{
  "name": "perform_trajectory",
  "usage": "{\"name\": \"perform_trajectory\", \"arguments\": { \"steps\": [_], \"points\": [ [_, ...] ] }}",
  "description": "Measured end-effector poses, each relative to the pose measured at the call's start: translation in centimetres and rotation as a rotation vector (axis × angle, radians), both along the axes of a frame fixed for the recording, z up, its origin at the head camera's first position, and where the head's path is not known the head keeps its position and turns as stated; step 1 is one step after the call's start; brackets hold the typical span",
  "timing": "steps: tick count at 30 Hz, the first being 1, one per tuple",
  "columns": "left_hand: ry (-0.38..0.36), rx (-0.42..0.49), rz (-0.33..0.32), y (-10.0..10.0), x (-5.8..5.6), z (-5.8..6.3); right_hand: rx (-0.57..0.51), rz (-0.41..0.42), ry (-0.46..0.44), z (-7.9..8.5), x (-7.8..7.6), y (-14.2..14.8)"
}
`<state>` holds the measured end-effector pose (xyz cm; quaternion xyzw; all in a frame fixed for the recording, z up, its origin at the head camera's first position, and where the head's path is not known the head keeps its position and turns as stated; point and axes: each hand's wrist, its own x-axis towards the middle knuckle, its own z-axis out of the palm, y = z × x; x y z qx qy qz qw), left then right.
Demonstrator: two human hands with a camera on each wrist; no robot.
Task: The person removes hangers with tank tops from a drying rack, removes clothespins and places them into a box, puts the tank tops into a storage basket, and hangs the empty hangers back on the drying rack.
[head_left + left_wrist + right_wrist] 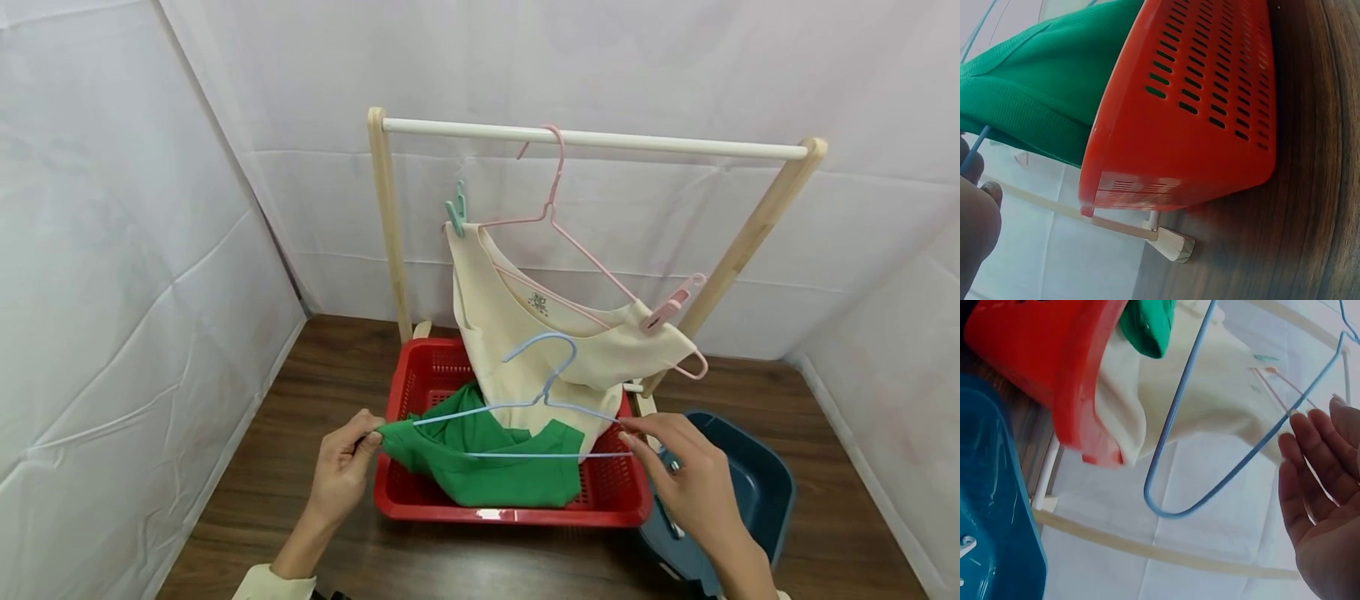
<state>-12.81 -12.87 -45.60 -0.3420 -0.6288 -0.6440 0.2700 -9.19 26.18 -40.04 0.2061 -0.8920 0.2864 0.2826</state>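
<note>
My left hand (343, 467) pinches a corner of a green garment (510, 479), which droops into a red basket (405, 500). A light blue hanger (551, 456) lies across the garment, its left end at the cloth. Close by the hanger's right end is my right hand (686, 471). In the right wrist view its fingers (1319, 459) are nearly straight, with fingertips touching the hanger wire (1241, 464); the thumb stands apart. Much of my left hand is cut off in the left wrist view.
Behind the basket, a cream top (495, 333) hangs tilted on a pink hanger (557, 179) from a white rail (675, 146). A green clothespin (457, 210) and a pink clothespin (667, 308) sit at its shoulders. Right of the basket stands a blue bin (780, 492).
</note>
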Motion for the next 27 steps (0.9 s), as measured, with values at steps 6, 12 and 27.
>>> {"name": "perform_trajectory", "arguments": {
  "steps": [6, 12, 27],
  "points": [
    [0.006, -0.020, -0.020, -0.1, -0.1, -0.1, -0.053, 0.049, 0.110, -0.1, -0.8, -0.8],
    [0.010, -0.042, -0.018, -0.1, 0.0, -0.1, -0.065, 0.079, 0.071, 0.0, -1.2, -1.3],
    [0.014, -0.043, -0.009, 0.4, -0.1, 0.1, -0.030, 0.152, 0.028, -0.6, -1.0, -1.3]
  ]
}}
